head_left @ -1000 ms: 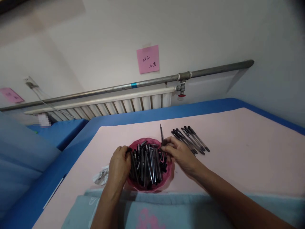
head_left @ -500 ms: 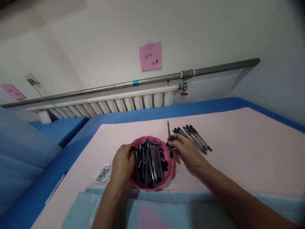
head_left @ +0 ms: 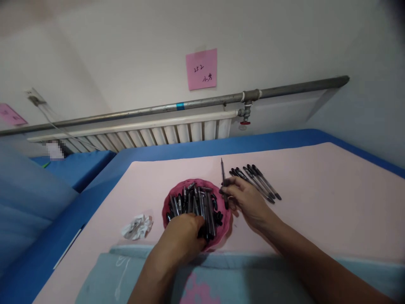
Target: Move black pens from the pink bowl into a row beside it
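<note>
My right hand point(head_left: 245, 198) is closed around an uncapped pen point(head_left: 223, 173), held upright with its bare tip pointing up, at the right rim of a pink basket point(head_left: 225, 232). Inside the basket lie many clear pen barrels point(head_left: 207, 211) and small black pieces point(head_left: 218, 217) that look like caps. My left hand point(head_left: 185, 234) reaches over the basket's front, thumb and fingers curled in among the pen parts; what they grip is hidden. Several capped pens point(head_left: 261, 183) lie in a row on the table just beyond my right hand.
A crumpled white tissue or wrapper point(head_left: 138, 227) lies left of the basket. Pale pink sheeting point(head_left: 316, 202) covers the blue-edged table. Light blue cloth point(head_left: 104, 274) is at the near edge. Behind the table are a radiator point(head_left: 171, 134), a pipe point(head_left: 142, 110) and a valve point(head_left: 245, 116).
My left hand has moved right and toward me, from the basket's left rim to its front middle. The right hand still holds the pen upright in about the same place.
</note>
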Action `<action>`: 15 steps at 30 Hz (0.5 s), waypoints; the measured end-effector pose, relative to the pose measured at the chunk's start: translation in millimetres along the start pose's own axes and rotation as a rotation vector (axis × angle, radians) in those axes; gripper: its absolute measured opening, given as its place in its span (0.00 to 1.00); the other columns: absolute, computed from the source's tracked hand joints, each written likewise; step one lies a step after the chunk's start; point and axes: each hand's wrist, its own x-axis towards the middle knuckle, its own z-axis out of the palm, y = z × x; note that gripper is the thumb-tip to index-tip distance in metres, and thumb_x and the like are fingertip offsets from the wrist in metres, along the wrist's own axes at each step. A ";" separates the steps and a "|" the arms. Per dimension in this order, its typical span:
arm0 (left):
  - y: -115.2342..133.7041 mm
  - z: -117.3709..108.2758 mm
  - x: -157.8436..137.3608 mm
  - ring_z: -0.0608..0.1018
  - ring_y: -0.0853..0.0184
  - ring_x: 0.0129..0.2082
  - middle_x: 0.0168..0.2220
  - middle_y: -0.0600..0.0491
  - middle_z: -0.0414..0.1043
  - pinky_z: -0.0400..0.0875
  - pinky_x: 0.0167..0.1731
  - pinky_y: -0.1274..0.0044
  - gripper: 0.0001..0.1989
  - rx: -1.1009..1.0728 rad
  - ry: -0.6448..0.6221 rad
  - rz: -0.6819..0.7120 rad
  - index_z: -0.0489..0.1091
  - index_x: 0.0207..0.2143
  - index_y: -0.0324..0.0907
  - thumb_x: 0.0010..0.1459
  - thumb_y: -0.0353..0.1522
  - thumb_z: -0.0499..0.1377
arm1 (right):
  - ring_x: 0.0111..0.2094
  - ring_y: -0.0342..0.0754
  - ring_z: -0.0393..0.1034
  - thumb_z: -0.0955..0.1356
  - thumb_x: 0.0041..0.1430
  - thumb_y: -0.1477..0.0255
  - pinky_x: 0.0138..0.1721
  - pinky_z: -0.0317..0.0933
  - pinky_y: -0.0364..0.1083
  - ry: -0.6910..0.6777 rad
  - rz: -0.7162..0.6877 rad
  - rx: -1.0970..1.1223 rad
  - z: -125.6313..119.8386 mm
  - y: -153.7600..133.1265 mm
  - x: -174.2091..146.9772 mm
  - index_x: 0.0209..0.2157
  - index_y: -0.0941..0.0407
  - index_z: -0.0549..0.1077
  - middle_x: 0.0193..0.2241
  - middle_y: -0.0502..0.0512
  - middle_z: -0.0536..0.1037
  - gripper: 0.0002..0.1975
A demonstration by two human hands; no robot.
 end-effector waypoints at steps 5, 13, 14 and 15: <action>0.4 2.5 -3.9 0.74 0.62 0.28 0.28 0.47 0.73 0.61 0.26 0.76 0.09 0.007 0.062 -0.009 0.71 0.27 0.41 0.41 0.26 0.54 | 0.08 0.36 0.55 0.66 0.46 0.73 0.08 0.44 0.37 0.011 0.005 -0.011 0.9 -2.1 -1.4 0.28 0.57 0.64 0.12 0.41 0.63 0.05; -0.2 7.8 -6.1 0.73 0.61 0.22 0.20 0.47 0.71 0.57 0.22 0.75 0.12 -0.006 0.173 -0.068 0.71 0.22 0.40 0.35 0.20 0.52 | 0.08 0.37 0.54 0.65 0.46 0.73 0.07 0.44 0.37 -0.002 0.019 -0.040 2.0 -4.7 -3.2 0.28 0.56 0.64 0.12 0.41 0.63 0.05; -0.5 8.8 -5.8 0.72 0.62 0.22 0.19 0.48 0.70 0.57 0.22 0.76 0.12 -0.026 0.178 -0.080 0.71 0.22 0.40 0.34 0.20 0.52 | 0.08 0.37 0.54 0.65 0.46 0.73 0.07 0.44 0.37 -0.007 0.019 -0.047 2.2 -5.0 -3.5 0.28 0.56 0.64 0.12 0.41 0.63 0.05; -1.2 9.1 -5.8 0.72 0.63 0.21 0.18 0.49 0.70 0.56 0.22 0.76 0.13 -0.053 0.183 -0.086 0.71 0.21 0.40 0.34 0.20 0.52 | 0.08 0.36 0.54 0.65 0.46 0.73 0.07 0.44 0.37 -0.011 0.018 -0.053 2.3 -5.3 -3.9 0.28 0.56 0.64 0.12 0.41 0.63 0.05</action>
